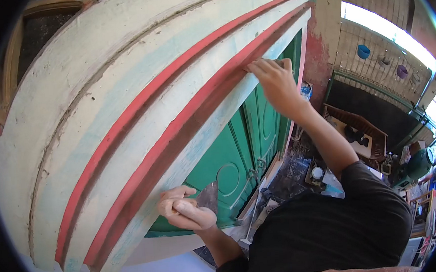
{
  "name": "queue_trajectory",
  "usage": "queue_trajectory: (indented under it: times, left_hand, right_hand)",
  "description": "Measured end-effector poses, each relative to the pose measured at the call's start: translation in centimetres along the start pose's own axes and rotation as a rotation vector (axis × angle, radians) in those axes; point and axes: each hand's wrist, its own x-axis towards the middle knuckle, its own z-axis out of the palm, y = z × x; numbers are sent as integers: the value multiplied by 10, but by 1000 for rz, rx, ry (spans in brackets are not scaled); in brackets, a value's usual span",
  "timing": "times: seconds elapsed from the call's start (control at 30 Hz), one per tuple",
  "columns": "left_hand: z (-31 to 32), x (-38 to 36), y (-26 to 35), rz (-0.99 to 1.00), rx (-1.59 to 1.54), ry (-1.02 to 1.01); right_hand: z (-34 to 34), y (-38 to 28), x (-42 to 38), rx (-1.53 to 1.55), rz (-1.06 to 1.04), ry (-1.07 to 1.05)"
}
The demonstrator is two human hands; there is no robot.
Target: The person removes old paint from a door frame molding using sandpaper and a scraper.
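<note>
My left hand [185, 211], whitened by dust or filler, is closed around a putty knife [209, 197]. The knife's grey triangular blade points up and to the right, in front of the green door. My right hand [275, 84] reaches up to the lower red moulding [177, 126] near its right end. Its fingers are bent and pressed together against the moulding's underside. Whatever they hold, if anything, is hidden. Above runs a second red moulding [139, 93], with pale, worn paint [99, 106] around both.
Below the mouldings is a green panelled door [225, 171] with metal handles. On the right stand a wooden bench-like frame [375, 150] and a green container [422, 162]. A blue pot [363, 51] hangs on the far wall. Clutter covers the floor.
</note>
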Motion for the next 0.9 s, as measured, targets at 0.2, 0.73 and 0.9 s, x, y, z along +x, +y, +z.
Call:
queue_trajectory:
  times: [0.2, 0.73, 0.9]
  left_hand:
    - [12, 5, 5, 73, -42, -56]
    - [-13, 7, 7, -73, 16, 58]
    - [0, 8, 11, 46, -20, 34]
  right_hand:
    - [-11, -68, -3, 206, -273, 154]
    - [-19, -86, 4, 66, -170, 46]
    - [-33, -128, -4, 260, -307, 140]
